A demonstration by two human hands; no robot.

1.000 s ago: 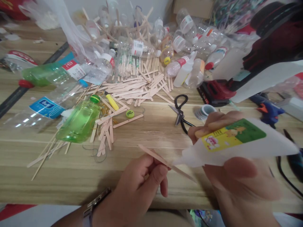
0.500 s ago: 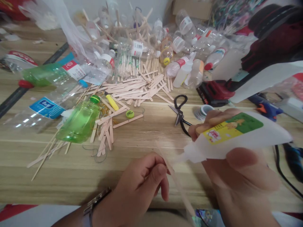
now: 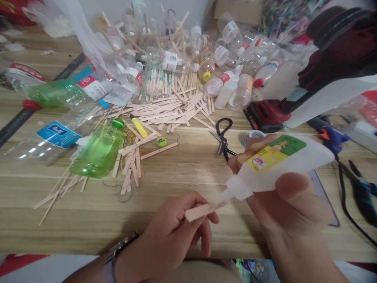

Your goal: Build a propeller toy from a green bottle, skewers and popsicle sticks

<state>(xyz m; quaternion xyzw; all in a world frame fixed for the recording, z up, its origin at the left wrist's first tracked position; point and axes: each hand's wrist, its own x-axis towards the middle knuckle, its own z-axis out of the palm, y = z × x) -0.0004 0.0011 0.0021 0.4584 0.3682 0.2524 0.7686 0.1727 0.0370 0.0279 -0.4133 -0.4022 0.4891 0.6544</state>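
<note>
My left hand [image 3: 176, 232], low in the middle of the view, pinches a flat wooden stick [image 3: 198, 212] between thumb and fingers. A white glue bottle [image 3: 271, 163] with a yellow and green label is gripped in my right hand [image 3: 288, 196]. Its nozzle points down to the left and meets or nearly meets the stick; the exact contact is blurred. Black-handled scissors [image 3: 222, 137] lie just beyond my right hand, beside a roll of tape [image 3: 255, 134] partly covered by the fingers.
Wooden sticks [image 3: 167, 110] lie heaped mid-table, with plastic bottles [image 3: 229, 51] behind. On the left are a green bottle [image 3: 98, 151] and a yellow cutter [image 3: 139, 127]. A red and black power tool [image 3: 268, 114], a glue gun [image 3: 334, 137] and pliers [image 3: 365, 200] are at the right.
The stick in my left hand has turned from a steep slant to nearly level. My right hand has moved slightly left with the glue bottle, bringing its nozzle over the stick.
</note>
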